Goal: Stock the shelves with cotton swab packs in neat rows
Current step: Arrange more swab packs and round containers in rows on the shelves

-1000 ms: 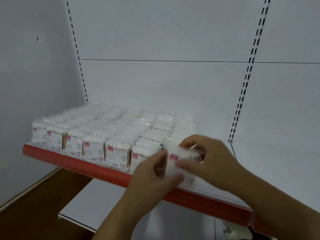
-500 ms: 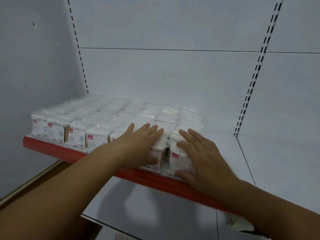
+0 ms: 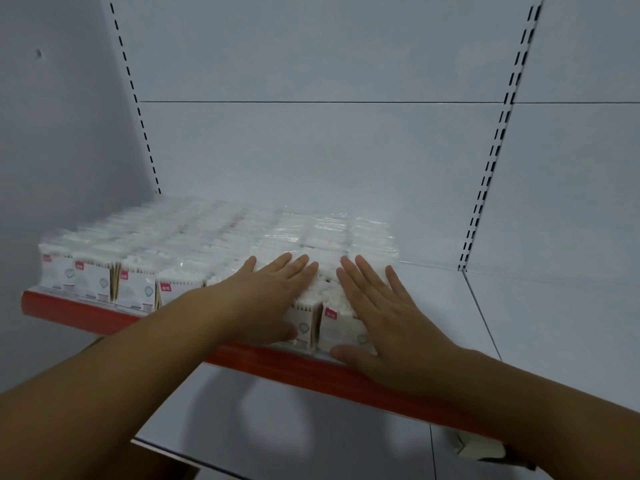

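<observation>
Packs of white cotton swabs in clear wrap (image 3: 194,247) stand in rows on the white shelf with a red edge (image 3: 433,299). The left hand (image 3: 273,296) and the right hand (image 3: 388,320) lie flat on the front packs, fingers straight. They look light and slippery; pinch the flat sides.

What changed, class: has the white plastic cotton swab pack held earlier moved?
Yes. The white cotton swab pack went back over the red shelf edge, standing behind it.

Pack once pinched between both hands now stands in the front row (image 3: 341,327), left hand (image 3: 273,296) and right hand (image 3: 384,320) flattened on top
</observation>
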{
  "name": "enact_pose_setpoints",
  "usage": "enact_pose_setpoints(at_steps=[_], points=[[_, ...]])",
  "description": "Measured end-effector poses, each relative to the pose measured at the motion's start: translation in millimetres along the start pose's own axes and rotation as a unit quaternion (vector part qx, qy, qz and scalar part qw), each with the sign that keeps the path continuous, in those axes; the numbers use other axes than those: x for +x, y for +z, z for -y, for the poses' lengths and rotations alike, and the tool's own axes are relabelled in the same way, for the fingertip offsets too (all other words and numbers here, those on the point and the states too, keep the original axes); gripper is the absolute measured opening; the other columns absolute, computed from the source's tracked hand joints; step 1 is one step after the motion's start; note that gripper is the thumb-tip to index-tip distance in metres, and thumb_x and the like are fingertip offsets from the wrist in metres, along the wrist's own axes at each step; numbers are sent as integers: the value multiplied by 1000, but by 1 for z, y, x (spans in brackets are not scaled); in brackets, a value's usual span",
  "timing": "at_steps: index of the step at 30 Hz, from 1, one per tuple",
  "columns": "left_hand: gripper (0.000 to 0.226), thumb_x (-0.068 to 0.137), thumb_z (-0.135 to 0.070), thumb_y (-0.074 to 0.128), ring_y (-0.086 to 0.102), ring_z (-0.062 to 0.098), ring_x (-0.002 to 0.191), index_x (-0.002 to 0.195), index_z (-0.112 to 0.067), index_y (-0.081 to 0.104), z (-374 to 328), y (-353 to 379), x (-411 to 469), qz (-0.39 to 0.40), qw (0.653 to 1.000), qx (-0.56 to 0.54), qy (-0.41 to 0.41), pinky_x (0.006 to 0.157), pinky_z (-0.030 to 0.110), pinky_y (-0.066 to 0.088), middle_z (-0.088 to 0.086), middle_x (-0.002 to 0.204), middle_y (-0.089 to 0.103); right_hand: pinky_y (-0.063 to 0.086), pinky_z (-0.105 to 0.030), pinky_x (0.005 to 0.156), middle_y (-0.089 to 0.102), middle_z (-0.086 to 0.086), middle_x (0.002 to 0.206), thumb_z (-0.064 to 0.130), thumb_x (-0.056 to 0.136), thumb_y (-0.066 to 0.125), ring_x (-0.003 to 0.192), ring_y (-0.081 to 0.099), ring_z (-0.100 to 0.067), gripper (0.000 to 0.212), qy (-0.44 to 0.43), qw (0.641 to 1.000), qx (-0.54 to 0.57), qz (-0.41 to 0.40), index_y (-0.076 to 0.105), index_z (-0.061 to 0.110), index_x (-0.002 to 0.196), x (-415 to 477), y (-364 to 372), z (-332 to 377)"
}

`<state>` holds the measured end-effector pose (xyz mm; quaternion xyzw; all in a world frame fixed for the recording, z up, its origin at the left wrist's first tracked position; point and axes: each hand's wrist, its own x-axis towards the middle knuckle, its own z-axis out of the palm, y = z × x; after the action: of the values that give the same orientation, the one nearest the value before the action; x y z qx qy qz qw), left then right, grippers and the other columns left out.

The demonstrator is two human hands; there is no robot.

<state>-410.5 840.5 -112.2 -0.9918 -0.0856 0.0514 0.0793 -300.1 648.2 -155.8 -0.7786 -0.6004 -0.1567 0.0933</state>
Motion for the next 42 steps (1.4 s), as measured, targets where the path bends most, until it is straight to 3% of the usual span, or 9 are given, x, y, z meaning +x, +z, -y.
enact_pose_setpoints(at_steps=[4, 7, 17, 20, 22, 25, 29, 36, 42], points=[[109, 79, -74, 49, -28, 10, 142, 146, -32, -27, -3, -6, -3, -17, 999, -28, 11, 118, 47, -11, -11, 154, -30, -2, -22, 114, -27, 26, 150, 83, 78, 27, 139, -20, 6, 89, 137, 970, 186, -72, -14, 41, 145, -9, -11, -24], [104, 81, -76, 42, -27, 10, 142, 148, -31, -23, -28, -14, 8, -61, 996, -23, 62, 118, 44, -11, -9, 157, -27, 6, -19, 113, -20, 18, 155, 79, 74, 27, 139, -9, 7, 96, 220, 933, 285, 12, -11, 33, 150, -9, -6, -37], [95, 89, -63, 43, -19, 9, 145, 149, -26, -21, -67, -11, 43, -16, 995, 3, 101, 118, 37, -9, -7, 158, -22, 20, -6, 103, 23, 13, 154, 40, 100, 35, 127, 25, 18, 50, 259, 836, 482, -38, 20, 33, 147, -2, 7, -47], [96, 88, -67, 41, -21, 8, 144, 149, -27, -21, -68, -12, 43, 4, 995, -1, 100, 120, 38, -9, -8, 157, -24, 16, -17, 105, 23, 6, 156, 45, 100, 35, 139, 24, -4, 58, 325, 845, 423, -29, 20, 23, 151, -4, 10, -65], [99, 84, -74, 39, -16, 7, 146, 150, -27, -17, -66, -18, 42, 25, 995, -12, 100, 120, 38, -6, -9, 159, -18, 15, -22, 110, 16, 3, 159, 48, 99, 37, 144, 20, -12, 64, 316, 893, 318, 37, 15, 21, 152, -11, 8, -78], [86, 80, -77, 42, 27, 14, 142, 150, -31, 21, -69, -40, 48, 28, 997, -40, 57, 115, 36, 25, -6, 157, 25, 8, -27, 115, 1, 5, 161, 53, 98, 35, 146, 6, -11, 68, 237, 956, 99, 140, 7, 25, 153, -36, -10, -111], [71, 82, -80, 32, 52, 16, 117, 130, -31, 52, -103, -82, 83, 1, 1000, 27, 0, 92, 34, 42, -7, 132, 57, 5, -35, 118, 1, -1, 161, 60, 97, 24, 147, 1, -16, 68, 169, 956, -56, 233, 8, 25, 153, -77, -60, -156], [74, 95, -64, 24, 0, 19, 149, 154, -20, 13, -252, -130, 148, -29, 998, -27, 49, 120, 45, 10, 2, 163, 3, 7, -37, 118, -1, 0, 161, 65, 94, 27, 147, 2, -16, 71, 230, 952, -86, 181, 9, 28, 153, -220, -146, -206], [73, 97, -60, 25, -4, 16, 149, 155, -23, 2, -459, -164, 176, -56, 980, -73, 177, 120, 41, 5, 0, 163, -3, 9, -37, 119, -3, -2, 161, 60, 95, 32, 148, 2, -18, 71, 321, 929, -116, 141, 9, 26, 153, -396, -226, -249]])
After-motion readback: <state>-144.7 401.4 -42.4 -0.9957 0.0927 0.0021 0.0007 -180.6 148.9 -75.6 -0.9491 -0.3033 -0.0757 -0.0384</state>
